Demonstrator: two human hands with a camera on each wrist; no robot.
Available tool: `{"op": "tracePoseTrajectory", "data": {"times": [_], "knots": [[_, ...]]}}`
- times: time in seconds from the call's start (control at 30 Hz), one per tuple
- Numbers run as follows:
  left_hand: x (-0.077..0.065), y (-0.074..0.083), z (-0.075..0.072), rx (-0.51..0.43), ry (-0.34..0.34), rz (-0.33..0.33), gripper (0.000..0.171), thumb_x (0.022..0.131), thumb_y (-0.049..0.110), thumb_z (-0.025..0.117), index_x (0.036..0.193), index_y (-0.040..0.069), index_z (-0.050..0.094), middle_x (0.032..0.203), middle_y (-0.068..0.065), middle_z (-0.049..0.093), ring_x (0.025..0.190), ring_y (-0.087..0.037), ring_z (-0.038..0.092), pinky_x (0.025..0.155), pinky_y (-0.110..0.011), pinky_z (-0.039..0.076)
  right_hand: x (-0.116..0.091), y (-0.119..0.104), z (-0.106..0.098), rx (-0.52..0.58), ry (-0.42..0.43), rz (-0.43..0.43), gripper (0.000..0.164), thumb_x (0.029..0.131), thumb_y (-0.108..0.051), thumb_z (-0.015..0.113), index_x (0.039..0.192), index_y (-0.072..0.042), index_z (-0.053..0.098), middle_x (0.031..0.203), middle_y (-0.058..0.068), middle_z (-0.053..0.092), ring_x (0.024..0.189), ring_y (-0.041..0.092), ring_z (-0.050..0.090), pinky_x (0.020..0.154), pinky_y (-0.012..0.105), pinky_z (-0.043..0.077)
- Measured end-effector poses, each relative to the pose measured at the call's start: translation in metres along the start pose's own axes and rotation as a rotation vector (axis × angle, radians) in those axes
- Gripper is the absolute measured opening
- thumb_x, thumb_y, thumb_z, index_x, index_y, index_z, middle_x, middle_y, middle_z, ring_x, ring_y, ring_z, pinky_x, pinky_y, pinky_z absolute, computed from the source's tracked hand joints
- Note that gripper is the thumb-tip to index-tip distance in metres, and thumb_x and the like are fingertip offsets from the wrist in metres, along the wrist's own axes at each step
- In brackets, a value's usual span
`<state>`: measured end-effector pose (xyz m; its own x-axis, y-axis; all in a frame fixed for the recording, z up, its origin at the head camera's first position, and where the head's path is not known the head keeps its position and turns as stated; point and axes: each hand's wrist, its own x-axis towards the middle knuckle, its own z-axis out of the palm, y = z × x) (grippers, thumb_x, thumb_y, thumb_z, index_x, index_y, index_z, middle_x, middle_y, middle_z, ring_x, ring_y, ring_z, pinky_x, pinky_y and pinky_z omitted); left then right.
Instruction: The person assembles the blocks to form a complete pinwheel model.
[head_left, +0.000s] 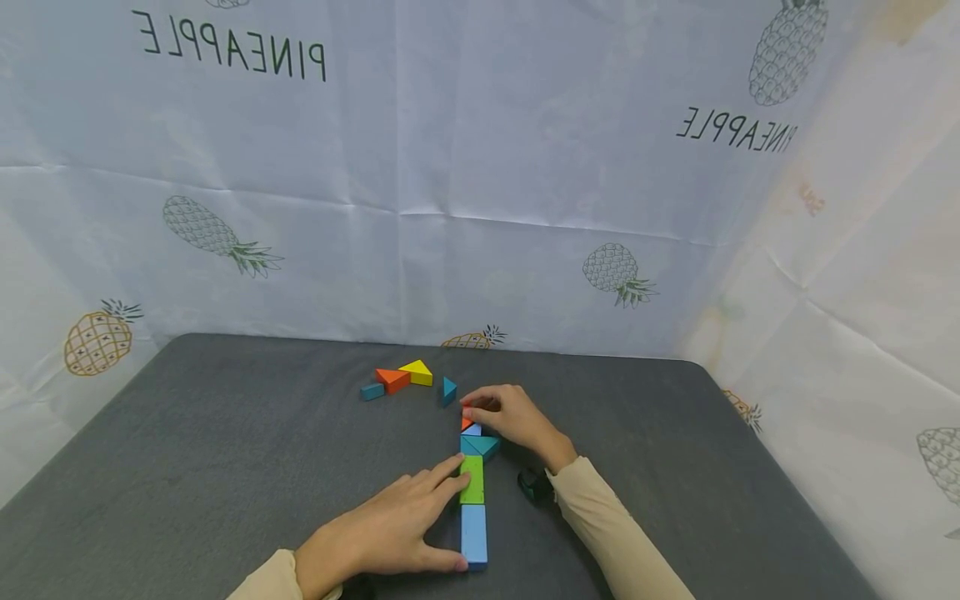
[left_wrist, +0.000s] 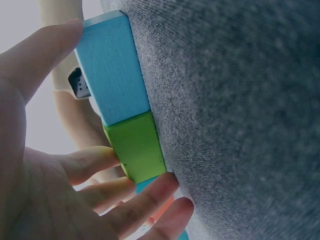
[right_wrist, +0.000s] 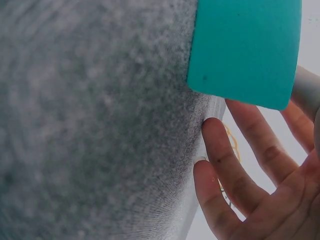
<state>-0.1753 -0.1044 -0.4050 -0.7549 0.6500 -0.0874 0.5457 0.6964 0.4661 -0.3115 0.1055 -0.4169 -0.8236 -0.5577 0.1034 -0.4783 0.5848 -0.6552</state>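
A row of wooden blocks runs away from me, starting with a blue rectangular block (head_left: 474, 533) and a green rectangular block (head_left: 472, 480). Beyond them lie teal triangular blocks (head_left: 478, 446), a light blue triangular block (head_left: 472, 430) and an orange-red block (head_left: 467, 423). My left hand (head_left: 397, 521) lies along the left side, its thumb at the blue block's near end and fingertips touching the green block. At the far end, my right hand (head_left: 517, 421) pinches a red block between thumb and index finger; the fingers partly cover it. In the right wrist view, a teal block (right_wrist: 245, 55) hides those fingertips.
Behind the row's far end lie a blue triangular block (head_left: 448, 391), a yellow triangular block (head_left: 418, 373), an orange triangular block (head_left: 393, 380) and a small blue block (head_left: 372, 392). They rest on a dark grey table (head_left: 262, 442). A pineapple-print cloth (head_left: 487, 167) hangs behind it.
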Motion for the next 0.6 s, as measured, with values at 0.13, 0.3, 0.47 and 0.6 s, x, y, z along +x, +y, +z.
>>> {"op": "tracePoseTrajectory", "data": {"times": [0.13,0.3,0.47,0.6], "knots": [[0.0001,0.0,0.0002,0.004,0.001,0.002,0.091,0.084,0.071,0.062,0.151,0.014,0.04,0.164,-0.007,0.026,0.138,-0.029,0.046,0.102,-0.056,0.045,-0.0009,0.0001,-0.0001,0.002,-0.007,-0.004,0.027,0.098,-0.025,0.065,0.118,-0.011,0.072,0.11,0.004,0.074,0.095,0.016,0.068,0.084,0.034,0.056],[0.0007,0.0,0.0005,0.006,-0.002,0.002,0.091,0.084,0.071,0.061,0.151,0.014,0.04,0.164,-0.007,0.026,0.138,-0.029,0.046,0.102,-0.056,0.045,-0.0022,-0.0007,0.0,0.002,-0.011,0.002,0.027,0.097,-0.025,0.065,0.118,-0.01,0.072,0.111,0.004,0.073,0.096,0.016,0.067,0.084,0.033,0.056],[0.0009,0.0001,0.0002,-0.002,-0.006,-0.002,0.092,0.084,0.071,0.061,0.152,0.014,0.039,0.164,-0.007,0.025,0.138,-0.028,0.045,0.102,-0.056,0.045,-0.003,-0.0011,-0.0001,0.005,-0.011,-0.011,0.027,0.097,-0.026,0.065,0.118,-0.01,0.072,0.11,0.004,0.074,0.095,0.016,0.068,0.083,0.031,0.056],[0.0005,0.0004,0.0,-0.001,-0.003,0.001,0.092,0.084,0.071,0.061,0.151,0.013,0.039,0.164,-0.007,0.026,0.137,-0.028,0.046,0.101,-0.056,0.046,-0.0037,-0.0015,0.0004,0.013,-0.012,-0.015,0.027,0.097,-0.026,0.065,0.118,-0.01,0.072,0.11,0.004,0.074,0.094,0.016,0.068,0.082,0.03,0.055]]}}
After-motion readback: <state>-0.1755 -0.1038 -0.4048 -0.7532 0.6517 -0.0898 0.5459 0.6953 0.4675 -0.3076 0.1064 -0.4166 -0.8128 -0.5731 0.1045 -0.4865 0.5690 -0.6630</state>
